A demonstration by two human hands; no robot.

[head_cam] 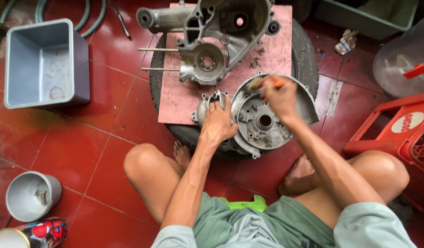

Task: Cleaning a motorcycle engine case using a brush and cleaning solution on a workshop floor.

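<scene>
The left hand lies flat on the near engine cover, steadying it at the near edge of the pink board laid over a tyre. The right hand has its grip closed on an orange-handled brush at the cover's far rim. Dark grime remains inside the cover, so cleaning looks partly done; the second casing waits at the board's far edge.

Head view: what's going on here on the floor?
A person sits cross-legged on red tiles. Their left hand steadies a round metal engine cover lying on a pink board over a tyre. Their right hand holds an orange-handled brush against the cover's rim. A second engine casing lies further up the board.
</scene>
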